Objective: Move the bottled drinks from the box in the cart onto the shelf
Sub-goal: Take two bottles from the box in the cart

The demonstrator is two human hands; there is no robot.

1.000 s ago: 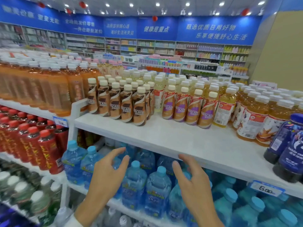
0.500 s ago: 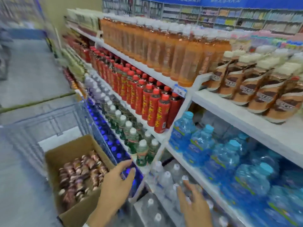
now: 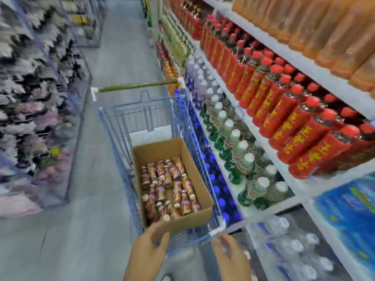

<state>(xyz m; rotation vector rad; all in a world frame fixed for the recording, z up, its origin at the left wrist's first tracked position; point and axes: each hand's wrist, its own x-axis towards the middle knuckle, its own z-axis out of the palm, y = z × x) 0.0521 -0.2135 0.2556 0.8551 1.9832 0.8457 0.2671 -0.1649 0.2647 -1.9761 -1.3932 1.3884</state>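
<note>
Bottled drinks [image 3: 168, 189] lie packed in a cardboard box [image 3: 203, 214] inside a blue wire cart [image 3: 182, 122]. Left hand [image 3: 147, 254], open and empty, hovers at the box's near edge. Right hand [image 3: 231, 257], fingers spread, is by the cart's near corner. Stocked shelf [image 3: 269, 145] stands just right.

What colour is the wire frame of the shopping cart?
Blue; the cart shows it clearly in the head view, with white corner caps.
</note>
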